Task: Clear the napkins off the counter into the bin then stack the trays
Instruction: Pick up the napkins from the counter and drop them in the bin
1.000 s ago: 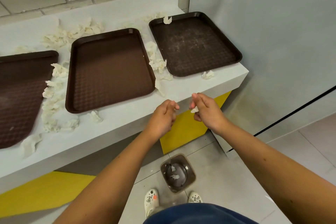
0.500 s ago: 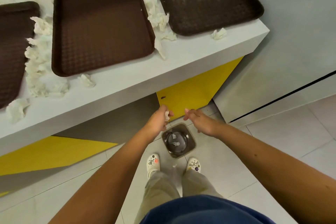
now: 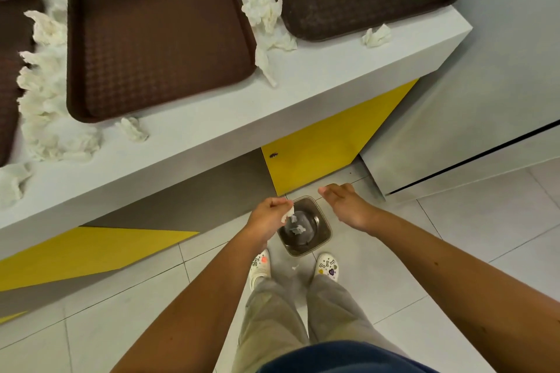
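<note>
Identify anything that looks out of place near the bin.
A small white napkin scrap lies on the floor between the shoes, just outside the bin; it apparently missed.

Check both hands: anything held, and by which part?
Left hand pinches a napkin scrap by its upper end, over the bin; right hand holds nothing.

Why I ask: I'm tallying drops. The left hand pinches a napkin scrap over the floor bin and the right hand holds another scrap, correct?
Not quite. The head view shows the right hand empty, fingers relaxed, near the bin. The rest stands: the left hand pinches a napkin scrap over the bin on the floor.
</note>
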### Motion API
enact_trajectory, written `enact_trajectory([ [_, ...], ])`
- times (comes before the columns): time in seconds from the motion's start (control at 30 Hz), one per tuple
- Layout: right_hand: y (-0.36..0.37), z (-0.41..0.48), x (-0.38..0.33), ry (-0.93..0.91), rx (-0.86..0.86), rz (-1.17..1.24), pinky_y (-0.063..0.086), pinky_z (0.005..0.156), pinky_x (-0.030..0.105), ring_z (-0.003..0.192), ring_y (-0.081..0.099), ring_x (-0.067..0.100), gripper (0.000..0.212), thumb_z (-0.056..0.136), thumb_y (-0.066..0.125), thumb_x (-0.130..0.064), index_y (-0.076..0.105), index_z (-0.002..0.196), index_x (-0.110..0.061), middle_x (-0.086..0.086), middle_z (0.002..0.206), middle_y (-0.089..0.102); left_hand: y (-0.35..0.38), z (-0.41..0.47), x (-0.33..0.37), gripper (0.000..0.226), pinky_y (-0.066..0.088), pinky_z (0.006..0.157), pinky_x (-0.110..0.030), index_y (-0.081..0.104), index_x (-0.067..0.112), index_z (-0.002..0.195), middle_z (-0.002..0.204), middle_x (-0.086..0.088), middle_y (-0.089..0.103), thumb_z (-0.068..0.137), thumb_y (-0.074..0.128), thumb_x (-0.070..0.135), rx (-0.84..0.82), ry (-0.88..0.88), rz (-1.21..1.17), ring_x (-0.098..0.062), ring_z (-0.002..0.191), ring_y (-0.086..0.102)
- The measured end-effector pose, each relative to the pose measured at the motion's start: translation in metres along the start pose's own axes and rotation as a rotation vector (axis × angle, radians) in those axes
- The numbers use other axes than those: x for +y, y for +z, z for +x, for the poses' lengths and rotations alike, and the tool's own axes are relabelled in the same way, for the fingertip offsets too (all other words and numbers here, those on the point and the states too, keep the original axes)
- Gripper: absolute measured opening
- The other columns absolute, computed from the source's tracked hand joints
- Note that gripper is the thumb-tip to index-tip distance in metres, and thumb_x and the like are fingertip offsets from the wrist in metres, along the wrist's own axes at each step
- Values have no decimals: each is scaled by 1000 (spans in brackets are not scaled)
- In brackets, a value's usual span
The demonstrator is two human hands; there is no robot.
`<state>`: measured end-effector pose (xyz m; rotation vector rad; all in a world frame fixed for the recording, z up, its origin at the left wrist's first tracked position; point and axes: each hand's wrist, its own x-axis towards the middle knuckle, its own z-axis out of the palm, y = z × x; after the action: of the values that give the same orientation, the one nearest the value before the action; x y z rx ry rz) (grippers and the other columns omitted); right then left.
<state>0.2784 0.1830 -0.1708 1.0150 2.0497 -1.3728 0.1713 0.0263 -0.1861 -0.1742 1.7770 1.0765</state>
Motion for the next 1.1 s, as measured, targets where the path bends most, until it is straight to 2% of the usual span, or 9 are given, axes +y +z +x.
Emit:
enact_trajectory([
  [0.1, -8, -1, 3, -17, 51, 33, 35, 109, 43, 109, 48, 24, 46, 102, 29, -46, 46, 134, -18, 13, 131, 34, 3, 3, -5, 18, 45, 103, -31, 59, 18, 103, 115, -3, 62, 93, 63, 32, -27, -36, 19, -18, 111, 58],
  [0.33, -22, -10, 2, -89, 113, 101, 39, 107, 43, 115, 52, 24, 37, 101, 38, -44, 54, 122, -19, 8, 126, 41, 1, -2, 3, 26, 47, 99, -30, 60, 7, 119, 112, -9, 62, 96, 59, 20, 15, -28, -20, -20, 107, 59],
  [0.53, -42, -26, -16, -218, 199, 146, 46, 95, 37, 105, 56, 19, 28, 97, 50, -41, 63, 111, -21, 2, 119, 52, -1, -32, 42, 18, 52, 78, -23, 64, 11, 112, 103, -7, 67, 96, 58, 13, 0, 244, 95, -20, 94, 65],
  [0.7, -75, -50, -53, -430, 322, 173, 47, 82, 29, 86, 57, 6, 16, 95, 58, -22, 69, 106, -17, -7, 103, 62, 4, -69, 92, 13, 52, 73, -27, 65, 14, 104, 100, -12, 67, 95, 57, 11, -9, 510, 182, -16, 81, 64],
  [0.77, -93, -57, -67, -504, 401, 130, 46, 77, 26, 78, 54, 5, 15, 94, 60, -20, 69, 105, -18, -7, 98, 62, 3, -80, 111, 13, 53, 70, -30, 64, 17, 99, 96, -11, 64, 95, 56, 7, -13, 586, 169, -15, 76, 64],
  [0.87, -124, -60, -86, -573, 565, 16, 43, 68, 14, 70, 53, 7, 19, 93, 61, -21, 67, 111, -22, -1, 106, 56, -1, -93, 135, 16, 55, 63, -31, 64, 21, 94, 91, -7, 63, 94, 57, 6, 15, 672, 167, -12, 71, 64],
  [0.93, -144, -58, -98, -579, 649, -51, 46, 75, 20, 75, 57, 12, 26, 93, 61, -22, 63, 119, -25, 1, 116, 52, -8, -99, 146, 17, 54, 58, -28, 66, 22, 93, 87, -4, 64, 92, 59, 6, 80, 738, 199, -11, 70, 63],
  [1.0, -161, -50, -108, -533, 678, -119, 48, 91, 33, 94, 60, 21, 37, 93, 61, -24, 56, 129, -27, 5, 130, 46, -17, -103, 156, 15, 50, 55, -19, 67, 23, 94, 87, 0, 66, 90, 62, 10, 163, 793, 265, -9, 68, 62],
  [1.1, -177, -34, -120, -422, 670, -274, 38, 107, 41, 125, 46, 32, 48, 94, 58, -26, 47, 140, -24, 11, 144, 39, -34, -100, 170, 12, 44, 59, -11, 67, 27, 99, 97, 10, 65, 90, 63, 20, 299, 867, 446, -2, 68, 57],
])
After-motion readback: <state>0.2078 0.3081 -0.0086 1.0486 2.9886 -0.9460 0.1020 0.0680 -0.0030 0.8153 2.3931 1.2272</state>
